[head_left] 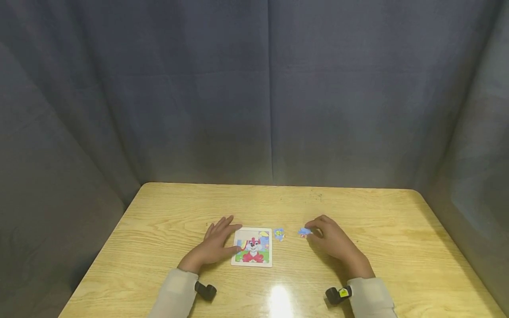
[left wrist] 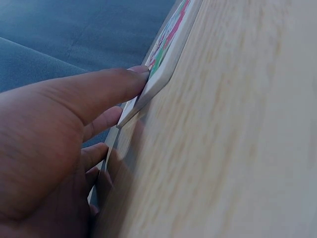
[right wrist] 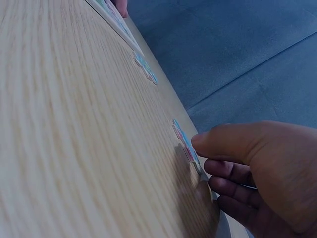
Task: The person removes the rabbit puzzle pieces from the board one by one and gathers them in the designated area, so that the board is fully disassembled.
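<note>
A square puzzle tray (head_left: 252, 265) with a pale rim lies on the table, showing a red and white cartoon animal, with a bare gap at its upper left. My left hand (head_left: 216, 244) rests at the tray's left side, fingers spread; its thumb (left wrist: 124, 82) lies on the rim and the index finger reaches the upper left corner. To the right, my right hand (head_left: 334, 238) pinches a blue puzzle piece (head_left: 304, 232) with red marks at its right edge, close over the table. Another blue puzzle piece (head_left: 279, 234) with a yellow figure lies between tray and hand.
The wooden table (head_left: 179, 207) has rounded far corners. Grey curtains (head_left: 199, 110) hang behind it and along both sides. Black wrist cameras (head_left: 206, 291) sit at both cuffs, and light glares off the tabletop near the front.
</note>
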{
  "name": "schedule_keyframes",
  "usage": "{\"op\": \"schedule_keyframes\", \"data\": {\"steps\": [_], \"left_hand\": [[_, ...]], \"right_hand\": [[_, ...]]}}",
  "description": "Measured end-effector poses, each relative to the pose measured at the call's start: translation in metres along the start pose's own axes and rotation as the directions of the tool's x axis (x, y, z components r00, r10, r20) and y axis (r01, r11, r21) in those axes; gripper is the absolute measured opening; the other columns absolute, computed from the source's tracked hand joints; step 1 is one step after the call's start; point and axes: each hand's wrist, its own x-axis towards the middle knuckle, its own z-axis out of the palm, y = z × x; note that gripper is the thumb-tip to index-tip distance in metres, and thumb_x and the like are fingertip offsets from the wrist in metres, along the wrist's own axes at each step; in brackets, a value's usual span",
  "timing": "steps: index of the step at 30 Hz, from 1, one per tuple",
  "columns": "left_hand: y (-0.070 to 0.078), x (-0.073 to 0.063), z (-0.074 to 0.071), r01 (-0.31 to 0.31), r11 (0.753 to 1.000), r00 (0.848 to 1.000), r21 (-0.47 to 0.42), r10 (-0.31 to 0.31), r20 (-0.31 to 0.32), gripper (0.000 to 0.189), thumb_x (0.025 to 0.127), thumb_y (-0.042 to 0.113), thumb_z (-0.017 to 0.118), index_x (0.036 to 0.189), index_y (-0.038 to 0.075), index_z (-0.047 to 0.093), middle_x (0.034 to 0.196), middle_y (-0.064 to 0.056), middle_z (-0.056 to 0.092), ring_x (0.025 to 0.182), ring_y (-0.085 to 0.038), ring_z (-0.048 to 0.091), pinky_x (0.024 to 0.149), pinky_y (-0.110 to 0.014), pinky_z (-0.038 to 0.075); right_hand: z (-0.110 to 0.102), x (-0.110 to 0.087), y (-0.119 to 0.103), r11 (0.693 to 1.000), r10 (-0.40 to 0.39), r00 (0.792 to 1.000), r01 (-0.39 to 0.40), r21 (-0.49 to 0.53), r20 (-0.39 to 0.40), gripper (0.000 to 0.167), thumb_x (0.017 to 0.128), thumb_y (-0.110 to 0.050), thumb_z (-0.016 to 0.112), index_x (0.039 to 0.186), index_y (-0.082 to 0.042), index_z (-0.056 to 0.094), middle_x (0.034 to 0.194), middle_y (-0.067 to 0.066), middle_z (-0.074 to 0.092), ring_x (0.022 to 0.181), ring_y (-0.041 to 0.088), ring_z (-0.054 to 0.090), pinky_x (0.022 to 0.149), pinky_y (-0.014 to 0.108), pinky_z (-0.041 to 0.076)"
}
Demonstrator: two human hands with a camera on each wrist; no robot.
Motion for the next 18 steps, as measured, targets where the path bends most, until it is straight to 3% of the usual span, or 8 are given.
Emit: {"op": "schedule_keyframes", "data": {"steps": [6,9,14,18], "left_hand": [[0.001,-0.001,-0.001,0.001,1.000,1.000,0.002,-0.001,0.001,0.066,0.094,0.041,0.063,0.150,0.017,0.039,0.162,-0.013,0.011,0.148,-0.033,0.002,0.114,-0.056,-0.008],[0.000,-0.002,-0.001,0.005,1.000,1.000,0.002,-0.005,-0.002,0.066,0.093,0.042,0.063,0.149,0.017,0.039,0.162,-0.012,0.012,0.148,-0.032,0.002,0.115,-0.056,-0.007],[-0.001,-0.003,-0.003,0.004,1.000,1.000,-0.004,-0.004,0.002,0.066,0.093,0.042,0.063,0.149,0.017,0.039,0.162,-0.013,0.011,0.148,-0.033,0.002,0.115,-0.056,-0.008],[0.000,-0.003,-0.005,0.003,1.000,1.000,0.000,-0.003,0.007,0.067,0.093,0.041,0.063,0.150,0.017,0.038,0.162,-0.012,0.010,0.148,-0.033,0.001,0.115,-0.056,-0.008]], "right_hand": [[0.000,0.000,-0.005,1.000,-0.011,1.000,0.011,-0.010,0.003,0.033,0.096,-0.025,0.063,0.123,-0.008,0.064,0.117,0.004,0.056,0.107,0.025,0.054,0.092,0.047,0.049],[0.003,0.002,-0.014,0.998,-0.053,0.999,0.053,-0.022,0.003,0.034,0.097,-0.024,0.062,0.126,-0.006,0.063,0.121,0.005,0.056,0.110,0.026,0.053,0.091,0.046,0.050],[0.017,0.008,-0.041,0.983,-0.160,0.987,0.158,-0.093,-0.014,0.034,0.095,-0.020,0.065,0.125,-0.005,0.063,0.125,0.006,0.056,0.114,0.027,0.052,0.094,0.042,0.050],[0.037,0.015,-0.069,0.962,-0.230,0.973,0.231,-0.145,0.018,0.034,0.096,-0.023,0.063,0.125,-0.005,0.063,0.127,0.007,0.056,0.119,0.026,0.049,0.097,0.040,0.048]]}}
